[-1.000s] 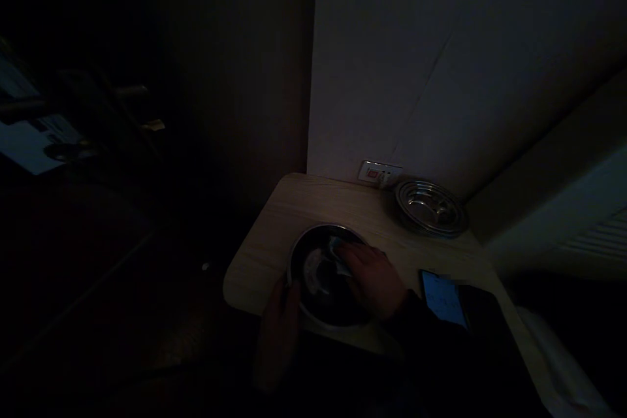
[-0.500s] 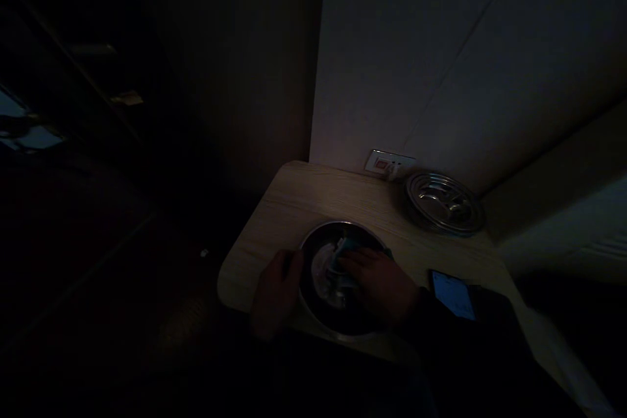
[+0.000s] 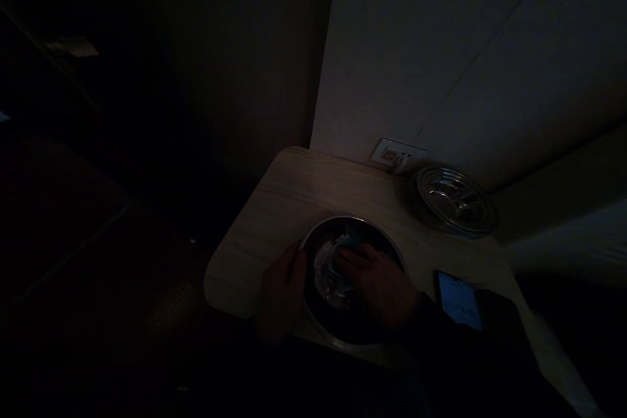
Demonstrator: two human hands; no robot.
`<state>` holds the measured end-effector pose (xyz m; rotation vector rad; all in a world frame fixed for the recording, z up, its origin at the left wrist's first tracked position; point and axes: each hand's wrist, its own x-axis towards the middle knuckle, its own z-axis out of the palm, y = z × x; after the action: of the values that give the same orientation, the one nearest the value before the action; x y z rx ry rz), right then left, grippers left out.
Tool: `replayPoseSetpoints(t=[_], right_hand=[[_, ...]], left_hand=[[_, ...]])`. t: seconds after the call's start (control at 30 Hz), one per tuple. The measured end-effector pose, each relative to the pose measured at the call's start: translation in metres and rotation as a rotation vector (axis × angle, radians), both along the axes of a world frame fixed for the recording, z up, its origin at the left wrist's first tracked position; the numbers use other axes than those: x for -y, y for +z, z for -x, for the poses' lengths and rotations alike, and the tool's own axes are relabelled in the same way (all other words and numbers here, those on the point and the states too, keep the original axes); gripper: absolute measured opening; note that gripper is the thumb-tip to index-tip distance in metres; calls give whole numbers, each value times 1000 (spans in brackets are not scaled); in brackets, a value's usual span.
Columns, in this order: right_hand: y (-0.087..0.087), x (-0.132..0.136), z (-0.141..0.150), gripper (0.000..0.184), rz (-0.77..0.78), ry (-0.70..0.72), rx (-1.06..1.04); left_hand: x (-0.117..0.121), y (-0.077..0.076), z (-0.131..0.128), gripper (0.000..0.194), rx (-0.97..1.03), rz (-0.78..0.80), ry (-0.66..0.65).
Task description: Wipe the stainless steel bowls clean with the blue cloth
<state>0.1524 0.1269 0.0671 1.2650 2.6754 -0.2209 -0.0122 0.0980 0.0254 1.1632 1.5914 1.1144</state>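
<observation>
The scene is very dark. A round steel plate (image 3: 377,235) lies on a small light wooden table (image 3: 294,202). My left hand (image 3: 281,290) grips the plate's left rim, fingers curled over the edge. My right hand (image 3: 379,287) lies inside the plate and presses a pale cloth (image 3: 333,261) against its bottom, fingers closed over the cloth.
A second steel plate (image 3: 453,200) sits at the table's far right by the wall. A wall socket (image 3: 398,155) is just behind it. A lit phone (image 3: 459,300) lies on the table right of my right arm. Dark floor lies left of the table.
My left hand shifted up along the plate's left rim. My right hand and the cloth slid a little within the plate. The view turned slightly left.
</observation>
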Motion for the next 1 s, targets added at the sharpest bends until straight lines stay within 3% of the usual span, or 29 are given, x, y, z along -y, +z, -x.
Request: replayPoseSetpoints(t=[0.33, 0.5, 0.6, 0.87, 1.0], right_hand=[[4, 13, 16, 59, -16, -79, -56], [-4, 8, 8, 33, -57, -64, -98], [-9, 1, 7, 35, -91, -41, -75], [-5, 12, 9, 30, 23, 167, -86], [-3, 1, 17, 32, 32, 123, -47]], left_hand=[[1, 0, 0, 38, -53, 6, -33], [2, 1, 0, 38, -65, 35, -36], [2, 2, 0, 38, -75, 44, -33], [3, 3, -3, 35, -73, 62, 22], [2, 3, -1, 35, -31, 28, -41]])
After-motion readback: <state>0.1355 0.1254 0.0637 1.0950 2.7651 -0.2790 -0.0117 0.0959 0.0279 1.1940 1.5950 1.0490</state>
